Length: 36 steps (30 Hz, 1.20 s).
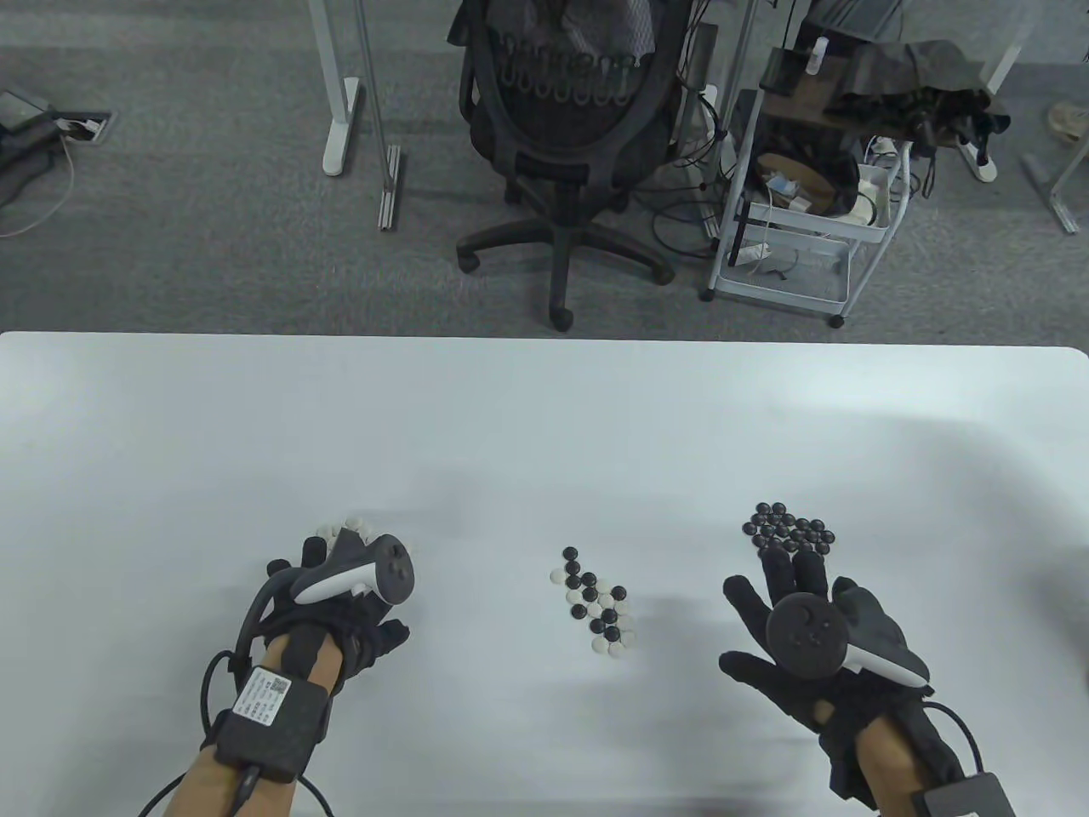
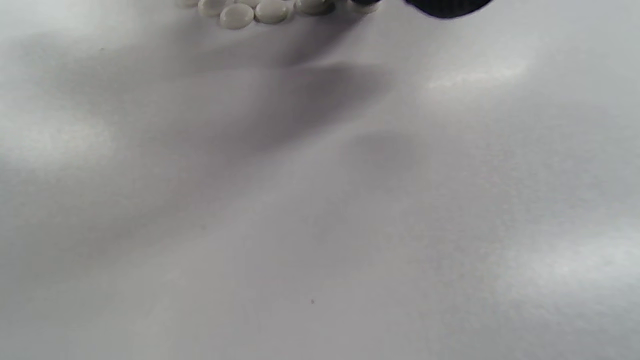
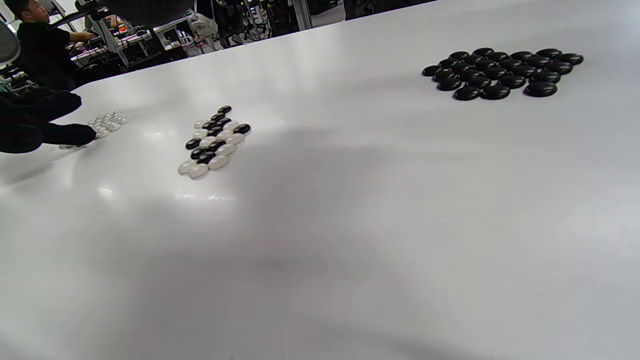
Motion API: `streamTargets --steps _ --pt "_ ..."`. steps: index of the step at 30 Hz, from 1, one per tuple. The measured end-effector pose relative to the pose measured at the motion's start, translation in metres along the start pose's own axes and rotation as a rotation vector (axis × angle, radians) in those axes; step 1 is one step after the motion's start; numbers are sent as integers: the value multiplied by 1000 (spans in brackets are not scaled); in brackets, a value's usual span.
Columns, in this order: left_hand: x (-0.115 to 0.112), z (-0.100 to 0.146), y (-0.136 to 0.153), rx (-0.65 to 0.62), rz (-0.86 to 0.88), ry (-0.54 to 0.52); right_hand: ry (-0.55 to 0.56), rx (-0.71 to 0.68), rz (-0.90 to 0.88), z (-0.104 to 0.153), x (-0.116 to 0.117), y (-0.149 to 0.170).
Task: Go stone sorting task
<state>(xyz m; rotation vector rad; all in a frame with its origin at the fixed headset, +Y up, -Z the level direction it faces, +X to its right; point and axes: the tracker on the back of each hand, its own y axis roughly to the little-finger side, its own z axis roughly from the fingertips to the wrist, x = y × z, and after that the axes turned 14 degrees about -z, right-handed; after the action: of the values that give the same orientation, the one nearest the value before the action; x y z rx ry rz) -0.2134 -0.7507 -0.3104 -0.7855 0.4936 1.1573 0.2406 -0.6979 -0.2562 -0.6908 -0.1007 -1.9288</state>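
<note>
Three groups of Go stones lie on the white table (image 1: 544,408). The white stones (image 1: 350,526) sit at the left, partly hidden under my left hand (image 1: 319,557), whose fingers reach out flat over them. In the left wrist view several white stones (image 2: 250,11) show at the top edge beside a dark fingertip (image 2: 445,5). The mixed black and white pile (image 1: 600,600) lies in the middle. The black stones (image 1: 791,529) form a tight patch at the right. My right hand (image 1: 783,587) is spread just behind that patch, fingertips at its near edge, holding nothing.
Beyond the table's far edge stand an office chair (image 1: 561,128) and a white wire cart (image 1: 800,213). In the right wrist view my left hand (image 3: 45,130) shows at the far left by the white stones (image 3: 107,121), and a person (image 3: 30,35) sits in the background.
</note>
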Motion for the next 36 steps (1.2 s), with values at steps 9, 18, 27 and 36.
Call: streamTargets --steps 9,18,27,36 --pt "48 6 -1 -52 147 -94 11 -10 -7 1 -1 1" --pt "88 -3 -71 -184 19 -87 50 -23 -5 3 -4 1" --pt "108 -24 -125 -272 -22 -63 49 -27 -7 4 -4 1" --pt "94 -39 -138 -241 -119 -31 75 -34 -5 5 -5 1"
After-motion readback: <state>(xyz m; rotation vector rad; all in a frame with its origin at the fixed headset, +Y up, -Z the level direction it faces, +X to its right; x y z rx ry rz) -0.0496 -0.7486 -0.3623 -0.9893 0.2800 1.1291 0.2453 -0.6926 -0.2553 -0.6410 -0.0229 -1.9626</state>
